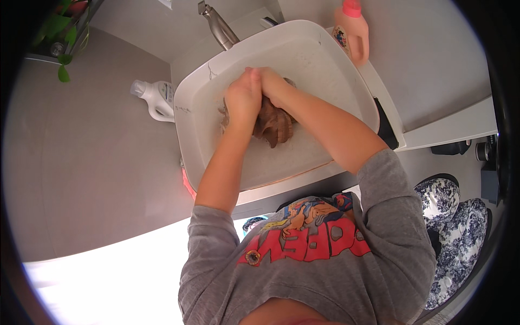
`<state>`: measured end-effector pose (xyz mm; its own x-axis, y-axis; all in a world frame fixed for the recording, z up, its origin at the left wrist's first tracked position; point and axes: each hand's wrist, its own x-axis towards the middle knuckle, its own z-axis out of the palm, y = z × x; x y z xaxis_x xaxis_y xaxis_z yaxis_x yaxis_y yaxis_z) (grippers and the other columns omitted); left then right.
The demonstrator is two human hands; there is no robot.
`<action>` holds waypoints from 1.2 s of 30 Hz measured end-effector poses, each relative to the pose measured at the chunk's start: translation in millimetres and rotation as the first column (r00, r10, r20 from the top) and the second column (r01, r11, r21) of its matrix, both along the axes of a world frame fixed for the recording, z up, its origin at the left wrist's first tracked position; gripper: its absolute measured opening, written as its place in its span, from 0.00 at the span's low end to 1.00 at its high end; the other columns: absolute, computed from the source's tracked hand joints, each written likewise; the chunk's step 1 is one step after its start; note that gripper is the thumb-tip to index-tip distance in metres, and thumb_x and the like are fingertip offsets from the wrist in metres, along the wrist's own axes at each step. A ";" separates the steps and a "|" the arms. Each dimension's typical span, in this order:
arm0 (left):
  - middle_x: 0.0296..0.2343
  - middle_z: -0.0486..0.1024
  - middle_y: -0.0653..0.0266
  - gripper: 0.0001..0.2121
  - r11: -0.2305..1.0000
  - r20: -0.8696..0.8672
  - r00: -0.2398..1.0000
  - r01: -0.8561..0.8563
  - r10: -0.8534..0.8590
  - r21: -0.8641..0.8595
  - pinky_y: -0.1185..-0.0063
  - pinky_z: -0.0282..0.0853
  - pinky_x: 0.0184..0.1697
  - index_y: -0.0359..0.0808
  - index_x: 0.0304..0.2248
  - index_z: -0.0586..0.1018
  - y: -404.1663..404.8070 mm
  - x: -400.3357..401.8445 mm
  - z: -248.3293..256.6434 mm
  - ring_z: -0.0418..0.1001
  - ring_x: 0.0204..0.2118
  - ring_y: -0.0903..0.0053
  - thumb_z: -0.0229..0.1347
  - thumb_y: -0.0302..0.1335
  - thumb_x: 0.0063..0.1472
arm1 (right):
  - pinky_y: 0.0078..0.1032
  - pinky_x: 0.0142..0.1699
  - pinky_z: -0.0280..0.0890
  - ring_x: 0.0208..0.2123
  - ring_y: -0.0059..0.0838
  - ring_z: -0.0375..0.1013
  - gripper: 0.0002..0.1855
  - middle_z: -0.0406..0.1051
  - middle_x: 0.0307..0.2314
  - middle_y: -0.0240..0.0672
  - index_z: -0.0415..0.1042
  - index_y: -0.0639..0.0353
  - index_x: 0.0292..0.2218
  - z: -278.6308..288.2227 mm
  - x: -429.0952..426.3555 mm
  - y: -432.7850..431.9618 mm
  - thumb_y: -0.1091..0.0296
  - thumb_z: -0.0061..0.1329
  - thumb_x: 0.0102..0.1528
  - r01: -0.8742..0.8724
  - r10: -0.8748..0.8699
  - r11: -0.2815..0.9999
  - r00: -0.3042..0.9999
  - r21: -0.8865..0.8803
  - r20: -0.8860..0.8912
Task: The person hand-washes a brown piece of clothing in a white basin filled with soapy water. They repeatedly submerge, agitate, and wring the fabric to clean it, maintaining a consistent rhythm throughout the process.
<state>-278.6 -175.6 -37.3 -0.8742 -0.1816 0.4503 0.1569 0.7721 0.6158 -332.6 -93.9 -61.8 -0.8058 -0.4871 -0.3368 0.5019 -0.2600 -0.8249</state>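
Note:
Both of my hands are pressed together over the middle of a white washbasin [341, 93] that holds cloudy water. My left hand [245, 91] and my right hand [270, 83] are closed on a brown cloth [274, 124], whose folds hang below the hands and spread partly into the water. More of the cloth shows at the left of my left hand and behind my right wrist. The fingertips and the part of the cloth between the palms are hidden. A brushed metal faucet [221, 30] stands behind the basin's far rim.
A white detergent bottle [156, 99] is by the basin's left side. A pink bottle [357, 34] with a handle stands at the far right corner. Trailing green leaves [61, 28] hang at upper left. Patterned cushioned seating [459, 248] is at lower right.

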 end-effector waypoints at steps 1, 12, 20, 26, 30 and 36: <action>0.20 0.71 0.48 0.21 0.998 -0.023 0.999 0.029 -0.031 -0.051 0.69 0.65 0.32 0.31 0.24 0.74 2.5 1.8 -1.7 0.70 0.26 0.57 0.41 0.42 0.61 | 0.28 0.34 0.61 0.29 0.30 0.66 0.16 0.69 0.28 0.41 0.70 0.67 0.30 4.1 4.4 -1.3 0.60 0.39 0.54 0.044 -0.044 0.999 0.999 0.015 -0.007; 0.18 0.70 0.52 0.21 0.995 -0.101 0.995 0.027 -0.017 0.094 0.72 0.63 0.29 0.30 0.21 0.72 2.0 0.3 -1.3 0.67 0.23 0.62 0.42 0.40 0.62 | 0.26 0.33 0.60 0.29 0.29 0.65 0.20 0.68 0.29 0.40 0.68 0.67 0.30 22.2 13.1 3.6 0.55 0.39 0.55 0.110 -0.111 0.994 0.994 0.024 0.027; 0.23 0.68 0.69 0.18 0.735 0.156 0.976 0.006 -0.152 0.678 0.81 0.61 0.34 0.31 0.27 0.71 -32.2 -25.2 -22.9 0.62 0.26 0.81 0.43 0.41 0.62 | 0.27 0.41 0.66 0.37 0.31 0.69 0.33 0.69 0.34 0.40 0.66 0.69 0.40 26.5 -14.0 26.2 0.42 0.48 0.50 0.193 -0.179 0.968 0.979 -0.163 0.100; 0.22 0.68 0.71 0.17 0.646 0.142 0.961 0.048 -0.239 0.762 0.83 0.62 0.32 0.34 0.25 0.70 -37.5 -19.9 -18.2 0.64 0.26 0.82 0.45 0.40 0.62 | 0.27 0.41 0.66 0.37 0.32 0.70 0.28 0.69 0.36 0.41 0.65 0.67 0.42 25.2 -18.5 47.8 0.50 0.51 0.49 0.036 -0.007 0.995 0.952 0.089 -0.305; 0.29 0.72 0.64 0.16 0.441 0.059 0.972 0.049 -0.228 0.896 0.78 0.67 0.37 0.34 0.33 0.70 -34.7 -17.3 -11.7 0.69 0.32 0.77 0.46 0.42 0.61 | 0.28 0.38 0.65 0.33 0.35 0.70 0.22 0.71 0.33 0.42 0.68 0.61 0.40 7.3 -22.9 34.4 0.53 0.50 0.50 0.380 0.103 0.842 0.584 0.383 -0.806; 0.28 0.71 0.64 0.16 0.236 0.248 0.939 -0.191 -0.240 0.953 0.75 0.69 0.35 0.36 0.35 0.69 -28.6 -17.9 -20.6 0.70 0.31 0.76 0.46 0.42 0.60 | 0.34 0.29 0.61 0.25 0.45 0.67 0.21 0.68 0.19 0.42 0.67 0.60 0.23 25.9 28.6 2.2 0.48 0.43 0.52 0.437 0.238 0.808 0.371 0.395 -0.898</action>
